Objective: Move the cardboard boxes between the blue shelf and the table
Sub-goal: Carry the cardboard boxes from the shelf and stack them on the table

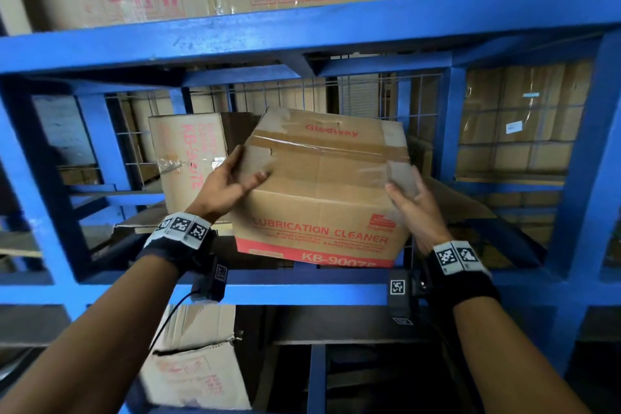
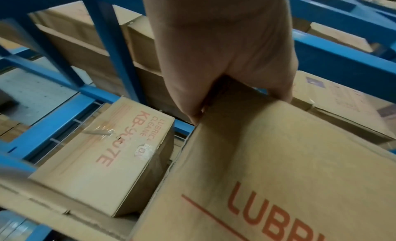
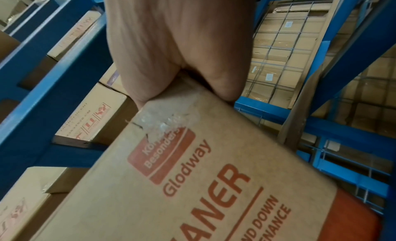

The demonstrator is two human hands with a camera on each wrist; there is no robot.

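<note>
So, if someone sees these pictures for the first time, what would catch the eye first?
Probably the tilted cardboard box printed LUBRICATION CLEANER, at the middle level of the blue shelf. The left hand and the right hand grip its upper corners. Behind it to the left, a second box stands on end.

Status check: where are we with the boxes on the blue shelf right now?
Done: cannot tell; no table is in view. In hand: the Lubrication Cleaner box is tilted at the shelf front, left hand gripping its upper left corner, right hand its upper right. Left: a second KB-9007E box stands behind on the same level, and another box sits on the level below.
</note>
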